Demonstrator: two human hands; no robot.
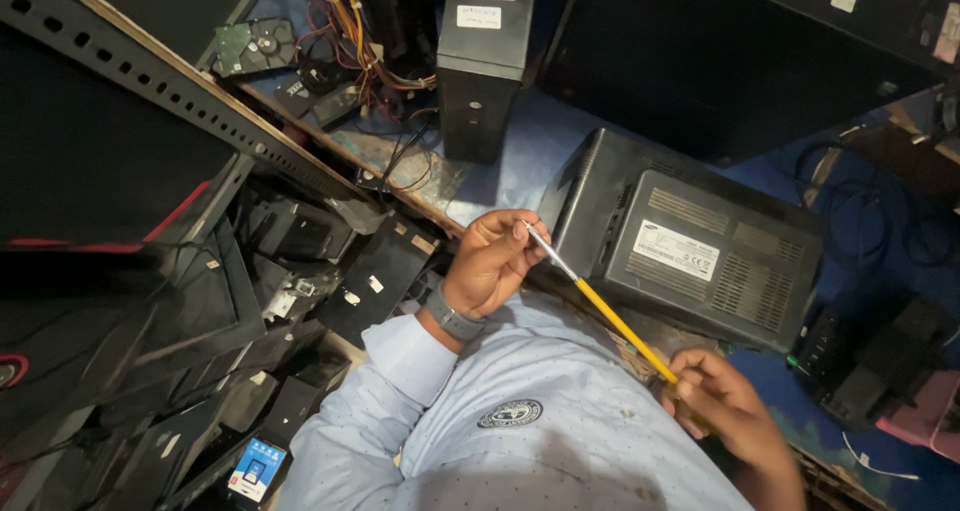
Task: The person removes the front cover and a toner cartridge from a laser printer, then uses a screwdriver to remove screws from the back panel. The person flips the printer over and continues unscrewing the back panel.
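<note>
1. Left hand (492,261): fingers pinched on the metal tip of the screwdriver (600,306);
2. Right hand (722,403): fingers clamped round its yellow handle;
3. It slants across the chest, before a grey printer (700,251) on the blue surface (540,141).

Screwdriver (600,304): thin, yellow handle, bare metal shaft. Held off bench, slanted; tip toward 10 o'clock, handle end toward 4 o'clock. Sits approx frame centre, above pale shirt.
</note>
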